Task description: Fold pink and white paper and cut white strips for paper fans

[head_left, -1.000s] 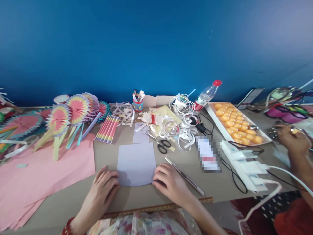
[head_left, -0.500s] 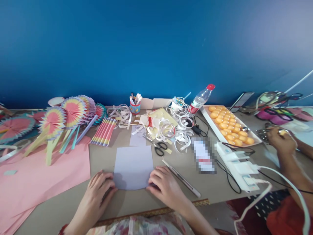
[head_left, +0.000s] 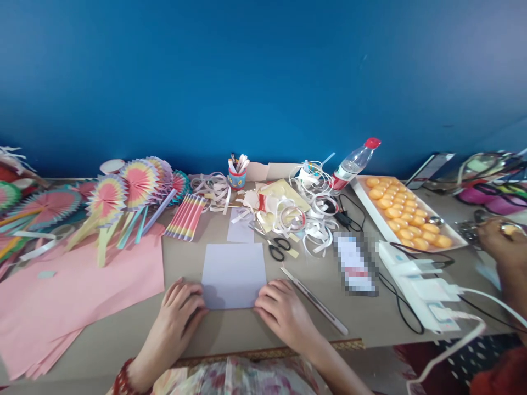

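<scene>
A pale lavender paper sheet (head_left: 234,271) lies flat on the table in front of me. My left hand (head_left: 179,311) has its fingers curled onto the sheet's near left corner. My right hand (head_left: 281,310) is curled over the near right corner in the same way. Both hands press the paper's near edge, which now runs straight between them. A smaller lavender piece (head_left: 241,232) lies just beyond the sheet.
Left are pink paper sheets (head_left: 74,299), paper fans (head_left: 119,189) and a pleated rainbow strip (head_left: 186,216). Scissors (head_left: 276,248), a thin ruler (head_left: 315,300), white paper curls (head_left: 307,214), a pen cup (head_left: 236,175), a bottle (head_left: 354,159), a tray (head_left: 364,192) of orange balls and a power strip (head_left: 415,285) sit right. Another person's hand (head_left: 496,241) works at far right.
The sheet's near edge, bowed between my hands before, is now pressed into a straight line and the sheet looks shorter. My hands stayed at its corners; the view shifted slightly.
</scene>
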A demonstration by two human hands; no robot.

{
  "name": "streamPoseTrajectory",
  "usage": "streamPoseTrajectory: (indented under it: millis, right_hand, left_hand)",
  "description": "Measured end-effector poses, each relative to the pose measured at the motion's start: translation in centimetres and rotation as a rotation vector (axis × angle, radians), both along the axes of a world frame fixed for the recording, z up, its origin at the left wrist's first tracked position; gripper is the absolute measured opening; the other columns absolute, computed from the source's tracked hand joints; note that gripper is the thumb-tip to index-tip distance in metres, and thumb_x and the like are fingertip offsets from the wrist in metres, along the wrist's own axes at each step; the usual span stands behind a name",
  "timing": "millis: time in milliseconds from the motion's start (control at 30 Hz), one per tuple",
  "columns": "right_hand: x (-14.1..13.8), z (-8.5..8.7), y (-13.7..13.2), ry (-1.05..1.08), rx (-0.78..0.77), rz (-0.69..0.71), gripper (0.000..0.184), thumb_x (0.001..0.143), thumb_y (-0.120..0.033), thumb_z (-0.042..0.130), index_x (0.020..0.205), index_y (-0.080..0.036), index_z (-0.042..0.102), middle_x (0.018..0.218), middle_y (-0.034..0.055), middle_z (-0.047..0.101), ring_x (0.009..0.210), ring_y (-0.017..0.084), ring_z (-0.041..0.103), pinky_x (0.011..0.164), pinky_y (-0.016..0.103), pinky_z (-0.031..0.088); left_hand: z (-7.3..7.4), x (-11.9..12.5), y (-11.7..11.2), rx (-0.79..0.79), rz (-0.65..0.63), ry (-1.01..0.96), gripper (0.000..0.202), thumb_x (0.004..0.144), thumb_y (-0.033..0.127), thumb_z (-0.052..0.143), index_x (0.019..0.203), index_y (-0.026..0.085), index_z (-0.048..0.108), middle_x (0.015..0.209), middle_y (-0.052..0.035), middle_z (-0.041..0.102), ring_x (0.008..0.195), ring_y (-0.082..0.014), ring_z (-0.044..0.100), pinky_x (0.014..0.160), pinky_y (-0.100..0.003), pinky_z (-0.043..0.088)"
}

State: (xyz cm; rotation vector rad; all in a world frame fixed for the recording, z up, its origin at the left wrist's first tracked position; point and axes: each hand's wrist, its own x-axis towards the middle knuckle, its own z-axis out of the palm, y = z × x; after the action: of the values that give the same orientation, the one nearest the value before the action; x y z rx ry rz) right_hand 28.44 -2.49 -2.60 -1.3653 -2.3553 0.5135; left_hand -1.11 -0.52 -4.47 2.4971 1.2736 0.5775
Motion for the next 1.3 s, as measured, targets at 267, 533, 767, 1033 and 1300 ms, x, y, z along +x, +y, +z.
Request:
streamPoseTrajectory:
  millis: [267,533,767,1033,1300]
  right_hand:
    - [-0.1,0.5,0.4,0.072,-0.074,-0.046,0.015,0.094,-0.021,0.055,0.081,-0.021,0.062,0.084,0.0014,0.064,0.083,0.017,0.056,0.078,0.032,0.039]
    - [-0.1,0.0,-0.1,0.108,-0.076,-0.053,0.015,0.095,-0.020,0.052,0.084,-0.021,0.062,0.085,0.0015,0.063,0.084,0.018,0.055,0.080,0.033,0.038]
    - [-0.2,0.1,-0.5,0.121,-0.086,-0.128,0.013,0.093,-0.016,0.056,0.082,-0.022,0.061,0.088,0.0017,0.062,0.086,0.018,0.055,0.080,0.033,0.040]
    - [-0.2,-0.3,-0.4,0.151,-0.031,-0.149,0.014,0.091,-0.015,0.056,0.080,-0.022,0.058,0.086,0.0016,0.061,0.082,0.019,0.055,0.078,0.033,0.040]
    - [-0.1,-1.0,-0.4,0.166,-0.001,-0.166,0.013,0.092,-0.019,0.055,0.080,-0.022,0.054,0.085,0.0019,0.060,0.081,0.019,0.055,0.075,0.032,0.040]
  left_hand:
    - [0.0,-0.1,-0.5,-0.009,0.045,-0.019,0.014,0.095,0.023,0.049,0.087,0.024,0.061,0.106,-0.0040,0.062,0.103,-0.0201,0.060,0.111,-0.051,0.032]
    - [-0.1,-0.1,-0.7,-0.019,0.060,-0.042,0.014,0.095,0.021,0.048,0.087,0.023,0.059,0.106,-0.0041,0.062,0.104,-0.0194,0.059,0.112,-0.051,0.030]
    - [-0.2,-0.2,-0.3,0.008,0.046,-0.035,0.015,0.095,0.021,0.049,0.085,0.023,0.060,0.103,-0.0034,0.062,0.097,-0.0185,0.061,0.110,-0.049,0.034]
    - [0.7,0.5,-0.1,-0.048,0.097,-0.064,0.017,0.096,0.024,0.048,0.083,0.020,0.057,0.105,-0.0066,0.057,0.100,-0.0219,0.054,0.095,-0.044,0.043]
    - [1.2,0.7,-0.2,-0.112,0.128,-0.100,0.015,0.097,0.021,0.048,0.084,0.019,0.055,0.106,-0.0071,0.052,0.100,-0.0225,0.051,0.087,-0.039,0.044]
